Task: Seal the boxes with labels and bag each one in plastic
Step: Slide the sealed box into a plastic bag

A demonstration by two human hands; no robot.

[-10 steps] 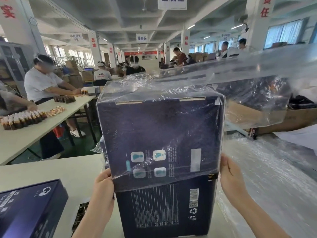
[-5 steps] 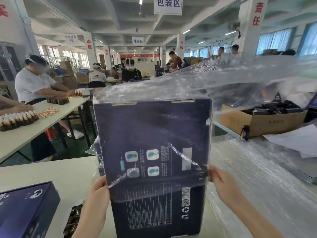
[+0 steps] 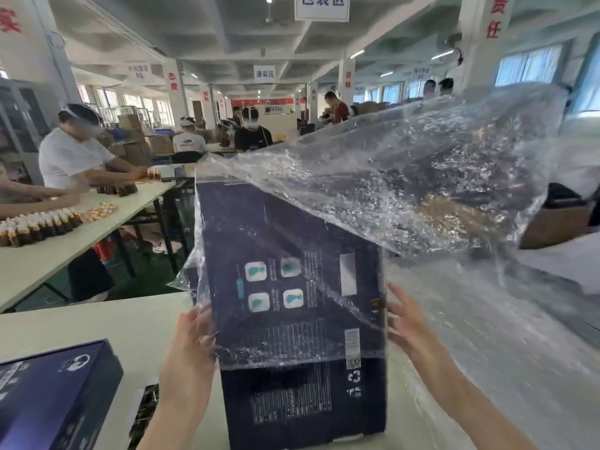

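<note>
Your plastic bag (image 3: 406,196) has slid lower on the dark box (image 3: 292,401), and its hem is now past the barcode it only reached half a second ago. The box stands on the table (image 3: 97,323), now tipped a little. Your right hand (image 3: 406,323) has spread its fingers apart by the right edge. Your left hand (image 3: 190,349) lies long-fingered on the film (pinching or not, blur hides it).

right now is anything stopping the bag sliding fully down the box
Nothing visible. Below the open edge of the plastic bag, the dark blue box is bare down to the table. The left hand and right hand flank it.
</note>
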